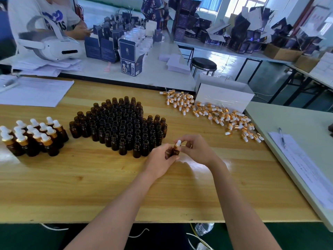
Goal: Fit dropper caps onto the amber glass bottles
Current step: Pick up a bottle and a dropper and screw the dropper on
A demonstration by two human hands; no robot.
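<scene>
Amber bottle, just beside uncapped cluster: light, slick, breakable glass, I judge. My left hand grips its body; right hand pinches the dropper cap.

Packing workshop: long tables, stacked product boxes, bottle batches.

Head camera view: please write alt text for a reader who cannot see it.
The left hand grips an amber bottle while the right hand pinches the dropper cap on its neck, at a wooden table. Open bottles stand behind, capped bottles at the left, loose caps at the right.
</scene>
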